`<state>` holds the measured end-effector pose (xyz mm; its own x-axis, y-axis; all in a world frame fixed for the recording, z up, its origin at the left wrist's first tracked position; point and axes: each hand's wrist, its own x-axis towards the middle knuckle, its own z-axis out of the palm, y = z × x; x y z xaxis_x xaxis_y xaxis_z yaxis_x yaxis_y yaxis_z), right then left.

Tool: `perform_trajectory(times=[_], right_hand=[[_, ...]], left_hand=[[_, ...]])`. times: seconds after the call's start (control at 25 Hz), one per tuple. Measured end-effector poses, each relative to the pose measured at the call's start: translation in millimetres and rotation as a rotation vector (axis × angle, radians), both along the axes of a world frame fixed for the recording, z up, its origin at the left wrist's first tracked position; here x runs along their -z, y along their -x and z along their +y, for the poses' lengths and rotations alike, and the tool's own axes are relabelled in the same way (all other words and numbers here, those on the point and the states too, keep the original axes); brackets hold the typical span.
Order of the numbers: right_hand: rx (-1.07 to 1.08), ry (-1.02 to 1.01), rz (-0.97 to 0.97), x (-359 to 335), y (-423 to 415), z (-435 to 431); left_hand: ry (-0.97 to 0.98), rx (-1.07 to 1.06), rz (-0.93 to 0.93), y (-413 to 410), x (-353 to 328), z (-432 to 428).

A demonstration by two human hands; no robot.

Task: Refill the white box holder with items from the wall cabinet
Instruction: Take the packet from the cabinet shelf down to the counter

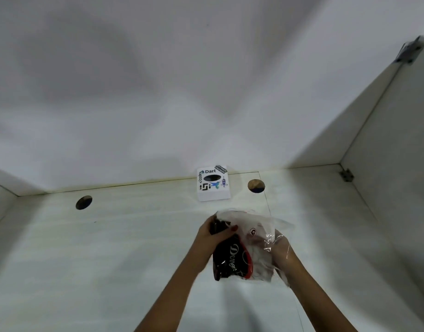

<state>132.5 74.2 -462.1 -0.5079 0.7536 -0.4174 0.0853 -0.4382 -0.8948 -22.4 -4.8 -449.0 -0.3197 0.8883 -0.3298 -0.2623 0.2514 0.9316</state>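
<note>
The white box holder (213, 185) stands at the back of the desk against the wall, covered in stickers, with a dark oval slot on top. In front of it I hold a clear plastic bag (259, 243) with white contents above the desk. My left hand (214, 233) grips a strip of black sachets (226, 259) with white lettering and a red edge, at the bag's left side. My right hand (281, 248) clasps the bag from the right, partly seen through the plastic.
The pale desk (134, 248) has two round cable holes (84, 202) (256, 185), one either side of the box holder. A white side panel (385, 140) with metal brackets rises on the right. White wall behind.
</note>
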Motion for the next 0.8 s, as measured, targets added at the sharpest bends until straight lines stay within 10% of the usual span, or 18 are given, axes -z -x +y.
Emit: perform_trajectory(times=[0.8], right_hand=[[0.437, 0.179, -0.124, 54.2, 23.5, 49.4]], left_hand=[[0.562, -0.173, 0.192, 131.7, 110.8, -12.8]])
